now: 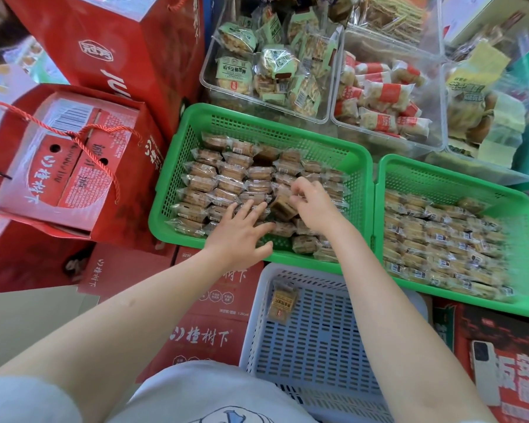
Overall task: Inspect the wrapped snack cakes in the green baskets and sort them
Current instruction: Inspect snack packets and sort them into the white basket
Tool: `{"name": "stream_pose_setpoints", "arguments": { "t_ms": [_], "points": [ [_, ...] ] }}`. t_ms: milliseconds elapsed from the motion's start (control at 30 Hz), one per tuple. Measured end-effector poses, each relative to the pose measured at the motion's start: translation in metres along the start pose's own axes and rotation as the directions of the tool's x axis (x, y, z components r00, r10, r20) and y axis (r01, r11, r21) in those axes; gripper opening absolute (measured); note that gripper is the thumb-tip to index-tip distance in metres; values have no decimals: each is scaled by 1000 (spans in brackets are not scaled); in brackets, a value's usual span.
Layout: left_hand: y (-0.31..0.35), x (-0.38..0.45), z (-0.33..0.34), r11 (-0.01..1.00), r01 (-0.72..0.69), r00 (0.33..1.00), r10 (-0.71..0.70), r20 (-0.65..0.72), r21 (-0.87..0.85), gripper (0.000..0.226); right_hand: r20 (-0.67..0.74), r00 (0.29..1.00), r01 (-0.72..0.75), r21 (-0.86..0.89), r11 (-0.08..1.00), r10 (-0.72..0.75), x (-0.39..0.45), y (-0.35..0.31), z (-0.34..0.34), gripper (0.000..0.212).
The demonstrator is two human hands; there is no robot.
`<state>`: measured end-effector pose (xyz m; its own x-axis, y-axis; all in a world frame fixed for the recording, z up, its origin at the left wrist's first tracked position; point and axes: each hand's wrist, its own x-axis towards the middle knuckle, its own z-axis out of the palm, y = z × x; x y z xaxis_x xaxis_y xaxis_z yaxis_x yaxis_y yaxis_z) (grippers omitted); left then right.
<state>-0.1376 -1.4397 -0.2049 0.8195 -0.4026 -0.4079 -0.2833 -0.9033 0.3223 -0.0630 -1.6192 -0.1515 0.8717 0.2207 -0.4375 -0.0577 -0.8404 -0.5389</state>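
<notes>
Two green baskets stand side by side. The left green basket [257, 123] holds several rows of brown wrapped snack cakes [226, 178]. The right green basket [458, 181] holds paler wrapped cakes [434, 248]. My left hand [242, 230] lies flat with straight fingers on the cakes at the near side of the left basket. Beside it, my right hand [312, 203] curls its fingers around one tilted brown cake [283, 206] in that same basket. Below, a pale blue basket [318, 355] holds a single wrapped cake [280, 303].
Red gift boxes and bags [74, 154] crowd the left side. Clear tubs of other wrapped snacks [275, 65] stand behind the green baskets. A phone [486, 370] lies on a red carton at the lower right.
</notes>
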Motion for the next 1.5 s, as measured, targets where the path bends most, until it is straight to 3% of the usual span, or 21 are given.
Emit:
{"name": "stream_pose_setpoints", "arguments": {
  "t_ms": [167,267,333,367,400,433,467,500,533,600,733,867,933,1033,1167,1333,1433,1500],
  "points": [
    [-1,-1,1,1000,-17,998,17,-64,-10,64,-269,963,79,173,982,-30,-34,-6,-18,6],
    [0,-5,2,1000,-10,993,6,-118,-30,65,-411,909,65,307,950,71,-61,-4,-23,5],
    [7,-12,-5,974,22,974,-71,-216,-224,58,-449,868,31,470,882,209,-76,-1,-22,8],
    [14,-17,-14,902,43,949,-171,-265,-429,51,-421,860,9,578,816,289,-83,1,-20,9],
    [23,-23,-24,728,49,919,-300,-254,-684,44,-373,859,0,686,728,351,-91,1,-19,11],
    [32,-31,-35,439,38,906,-394,-154,-898,38,-321,864,-2,769,639,389,-99,0,-16,13],
    [41,-39,-46,114,40,917,-399,-9,-993,35,-279,868,-2,824,566,410,-107,-1,-13,15],
    [48,-47,-53,-134,48,937,-338,91,-990,33,-251,868,-3,860,510,428,-113,-2,-8,16],
    [54,-55,-54,-265,45,956,-269,119,-963,30,-231,867,-5,882,472,441,-118,-4,-3,17],
    [62,-71,-52,-339,27,973,-208,103,-940,27,-201,870,-25,894,448,450,-127,-8,10,20],
    [67,-89,-44,-427,25,962,-235,137,-904,25,-198,907,-94,766,636,372,-143,-10,26,39],
    [73,-98,-41,-388,14,929,-335,156,-921,19,-280,928,-2,656,755,245,-156,-12,23,39],
    [81,-101,-41,-337,6,866,-469,174,-941,11,-346,922,52,551,833,171,-159,-12,22,39],
    [85,-100,-38,-230,16,784,-601,155,-973,15,-372,916,66,505,860,148,-163,-14,27,38],
    [91,-101,-34,251,62,759,-640,-117,-966,19,-362,909,19,531,847,207,-167,-17,33,35],
    [85,-108,-27,719,-50,757,-425,-496,-693,19,-303,926,-11,572,820,224,-171,-11,30,35],
    [83,-111,-25,841,-103,694,-322,-644,-531,22,-221,941,-56,646,761,257,-171,-9,30,35],
    [86,-112,-28,808,-107,697,-355,-623,-580,21,-198,943,-78,650,756,267,-170,-10,32,37]
  ]
}}
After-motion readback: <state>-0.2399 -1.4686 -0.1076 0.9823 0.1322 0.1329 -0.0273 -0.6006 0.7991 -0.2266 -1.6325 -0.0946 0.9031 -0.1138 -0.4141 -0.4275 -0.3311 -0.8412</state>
